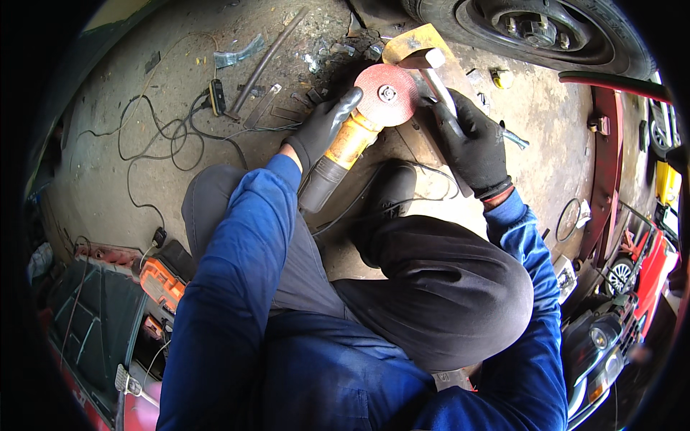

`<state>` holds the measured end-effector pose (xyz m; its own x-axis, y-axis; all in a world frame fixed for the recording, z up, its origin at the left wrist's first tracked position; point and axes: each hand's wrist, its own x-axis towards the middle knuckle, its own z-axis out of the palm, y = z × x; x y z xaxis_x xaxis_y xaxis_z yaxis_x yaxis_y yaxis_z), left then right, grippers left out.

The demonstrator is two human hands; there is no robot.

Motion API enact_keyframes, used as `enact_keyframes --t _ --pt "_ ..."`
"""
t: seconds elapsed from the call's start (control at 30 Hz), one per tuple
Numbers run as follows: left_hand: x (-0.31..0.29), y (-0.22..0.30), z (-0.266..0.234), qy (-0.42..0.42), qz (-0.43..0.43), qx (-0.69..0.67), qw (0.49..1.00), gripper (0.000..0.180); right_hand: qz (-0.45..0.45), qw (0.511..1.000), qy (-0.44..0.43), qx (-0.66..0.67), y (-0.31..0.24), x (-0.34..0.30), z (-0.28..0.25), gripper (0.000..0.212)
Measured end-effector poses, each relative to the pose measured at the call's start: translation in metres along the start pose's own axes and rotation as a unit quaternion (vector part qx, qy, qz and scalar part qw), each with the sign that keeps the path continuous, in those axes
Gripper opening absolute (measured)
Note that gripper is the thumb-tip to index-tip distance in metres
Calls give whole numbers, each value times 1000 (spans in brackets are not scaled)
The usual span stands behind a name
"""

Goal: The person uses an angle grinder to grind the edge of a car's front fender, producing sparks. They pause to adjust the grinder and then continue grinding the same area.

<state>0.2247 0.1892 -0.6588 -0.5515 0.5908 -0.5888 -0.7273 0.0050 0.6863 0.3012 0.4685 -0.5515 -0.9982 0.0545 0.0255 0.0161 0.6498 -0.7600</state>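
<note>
The left hand (pixel 321 129), in a black glove, is wrapped shut around the yellow body of an angle grinder (pixel 345 147); the fingers reach toward the head of the tool. The grinder lies aslant, its dark tail end near the person's left knee and its red disc (pixel 387 94) facing up at the far end, with a bright centre nut showing. A black power cord (pixel 359 208) runs from the tail across the ground by the shoe.

The right hand (pixel 476 147), also black-gloved, is closed on the handle of a hammer (pixel 433 75). The hammer's pale metal head sits just beside the disc's right edge, over a yellowish metal plate (pixel 413 39). Whether the head touches the disc cannot be told.

The person squats in blue overalls and dark trousers, one black shoe (pixel 392 190) planted between the knees, on a stained concrete floor (pixel 108 144).

To the left of the hands, tangled black cables (pixel 158 136) trail over the floor, along with a long metal rod (pixel 266 61) and scraps of metal. An orange tool case (pixel 162 284) lies at lower left. A car wheel (pixel 546 29) stands beyond the plate at upper right. A red metal frame (pixel 611 144) runs down the right side, with a wrench (pixel 516 138) on the ground just beyond the right hand
</note>
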Motion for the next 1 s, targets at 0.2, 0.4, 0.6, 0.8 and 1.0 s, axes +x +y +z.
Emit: enact_keyframes --t 0.2,0.4,0.6,0.8,1.0 --pt "0 -1 0 15 -2 9 1000 74 6 1000 8 -3 -2 0 0 35" --pt "3 -3 0 29 13 24 999 74 -2 1000 3 -8 -1 0 -1 35" --pt "4 -4 -3 -1 3 -12 1000 73 -11 999 -2 -34 -1 2 -1 34" --pt "2 -4 -1 20 11 7 1000 71 -6 999 7 -47 -4 -1 -2 36" --pt "-1 -1 -3 13 7 -6 1000 72 16 998 29 -56 1 2 -4 36"
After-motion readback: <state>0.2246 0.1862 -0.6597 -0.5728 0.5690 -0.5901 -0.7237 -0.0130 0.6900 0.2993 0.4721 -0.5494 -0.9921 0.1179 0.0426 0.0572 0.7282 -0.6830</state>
